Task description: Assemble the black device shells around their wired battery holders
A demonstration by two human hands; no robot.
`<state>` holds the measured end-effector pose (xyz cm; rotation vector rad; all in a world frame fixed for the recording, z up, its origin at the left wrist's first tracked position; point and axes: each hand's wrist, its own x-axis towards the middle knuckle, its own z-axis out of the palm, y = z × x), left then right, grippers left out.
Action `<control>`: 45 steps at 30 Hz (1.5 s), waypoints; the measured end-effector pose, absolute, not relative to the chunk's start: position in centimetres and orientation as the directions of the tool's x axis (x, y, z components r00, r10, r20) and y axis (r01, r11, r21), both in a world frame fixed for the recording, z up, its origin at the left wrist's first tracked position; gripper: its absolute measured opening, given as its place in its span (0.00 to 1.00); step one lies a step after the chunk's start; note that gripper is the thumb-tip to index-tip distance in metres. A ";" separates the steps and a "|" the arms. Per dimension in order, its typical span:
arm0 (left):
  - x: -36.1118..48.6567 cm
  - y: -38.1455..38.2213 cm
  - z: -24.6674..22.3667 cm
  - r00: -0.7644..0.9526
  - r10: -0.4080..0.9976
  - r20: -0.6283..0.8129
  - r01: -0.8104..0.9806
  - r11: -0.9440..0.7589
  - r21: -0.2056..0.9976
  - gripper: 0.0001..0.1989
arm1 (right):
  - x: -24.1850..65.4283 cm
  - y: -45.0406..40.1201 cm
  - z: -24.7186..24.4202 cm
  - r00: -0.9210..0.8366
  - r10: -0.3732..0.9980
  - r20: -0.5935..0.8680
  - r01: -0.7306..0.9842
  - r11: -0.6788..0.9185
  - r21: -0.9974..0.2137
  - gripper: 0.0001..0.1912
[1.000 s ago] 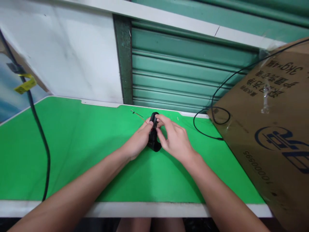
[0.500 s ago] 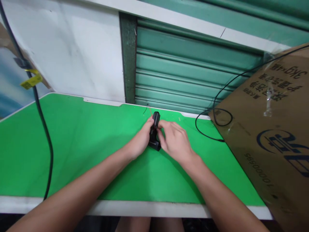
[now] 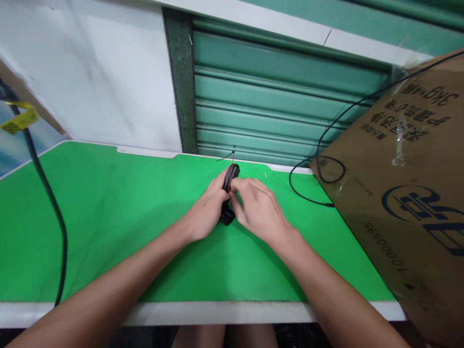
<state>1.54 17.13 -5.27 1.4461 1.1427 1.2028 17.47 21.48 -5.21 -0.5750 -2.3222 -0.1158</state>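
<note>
Since the picture before, the small black part (image 3: 229, 193) has tipped so its top end is pointing more up and away, and its thin red and black wires (image 3: 232, 157) are now sticking up behind it instead of lying to the side. Both hands have stayed close together around it. The left hand (image 3: 206, 212) is gripping the black part from the left, with its fingers closed on the side of it. The right hand (image 3: 259, 209) is pressing in from the right, with its thumb and fingertips pinched on the top of the same part. The two hands are touching each other over the part, so most of it is hiding between them. The bottom end of the black part is sitting on or just over the green mat (image 3: 119, 217); it is hard to tell which. The mat is covering the white bench (image 3: 217, 313). A big brown cardboard box (image 3: 406, 188) is leaning on the right end of the bench. A thin black cable (image 3: 308, 193) is looping on the mat near the box. A thicker black cord (image 3: 50, 208) is hanging down at the left, with a yellow tag (image 3: 18, 118) on it. A green shutter (image 3: 271, 106) is standing behind the bench.
</note>
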 end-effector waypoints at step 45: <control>0.5 18.5 -7.0 0.237 0.884 0.404 0.311 -0.463 0.830 0.27 | 16.8 21.8 -6.0 -0.451 0.814 0.367 -0.009 0.407 -0.914 0.35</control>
